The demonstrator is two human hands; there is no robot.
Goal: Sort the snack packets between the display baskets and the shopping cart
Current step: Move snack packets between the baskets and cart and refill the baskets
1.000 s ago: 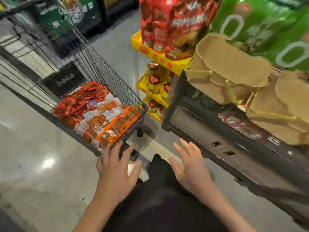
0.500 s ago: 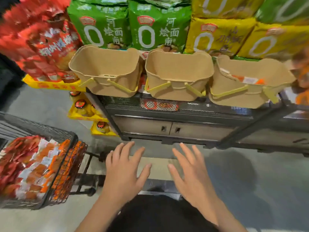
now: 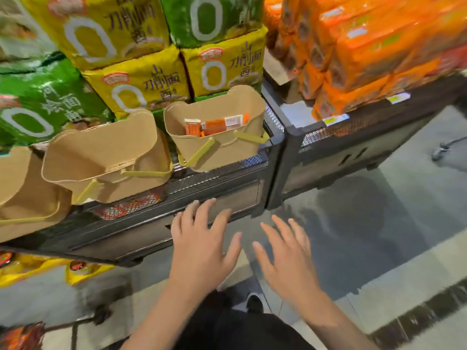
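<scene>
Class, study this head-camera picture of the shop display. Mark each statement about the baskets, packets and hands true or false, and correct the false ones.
1. Both hands are empty, fingers spread. True: the left hand and right hand hold nothing.
2. The right-most basket holds orange snack packets. True.
3. The middle basket is packed full of packets. False: no packets show inside it.
4. The left hand grips a basket handle. False: it hovers open in front of the black shelf unit, below the baskets.
5. Yellow and green bags are stacked behind the baskets. True.
</scene>
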